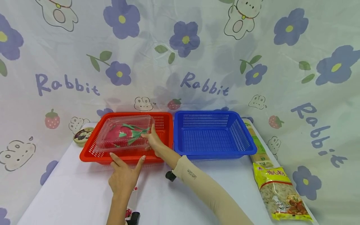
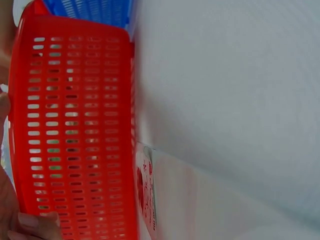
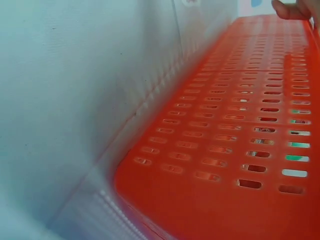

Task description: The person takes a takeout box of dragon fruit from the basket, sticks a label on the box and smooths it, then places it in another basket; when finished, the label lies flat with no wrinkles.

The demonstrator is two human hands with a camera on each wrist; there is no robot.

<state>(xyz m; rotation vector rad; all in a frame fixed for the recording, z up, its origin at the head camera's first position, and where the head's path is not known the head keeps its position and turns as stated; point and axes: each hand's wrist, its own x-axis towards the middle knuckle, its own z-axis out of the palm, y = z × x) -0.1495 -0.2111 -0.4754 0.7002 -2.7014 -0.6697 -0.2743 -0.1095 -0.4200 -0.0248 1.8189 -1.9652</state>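
Note:
A clear plastic box [image 1: 101, 137] lies tilted inside the red basket [image 1: 166, 134]. Through the plastic shows a pink dragon fruit [image 1: 126, 132] with green tips; whether it lies in the box or beneath it I cannot tell. My right hand [image 1: 156, 142] pinches the box's right edge, thumb on top. At the basket's front rim is my left hand [image 1: 122, 176], forefinger and thumb spread apart. Its fingertips [image 2: 37, 225] reach the slotted basket wall in the left wrist view, and I see nothing gripped there.
A blue basket [image 1: 215, 153] stands right beside the red one. A round tin [image 1: 82, 137] sits at the far left. Along the right edge lie a long noodle packet [image 1: 260, 150] and a yellow-topped food bag [image 1: 281, 193]. A flat printed packet [image 2: 146, 192] lies before the red basket.

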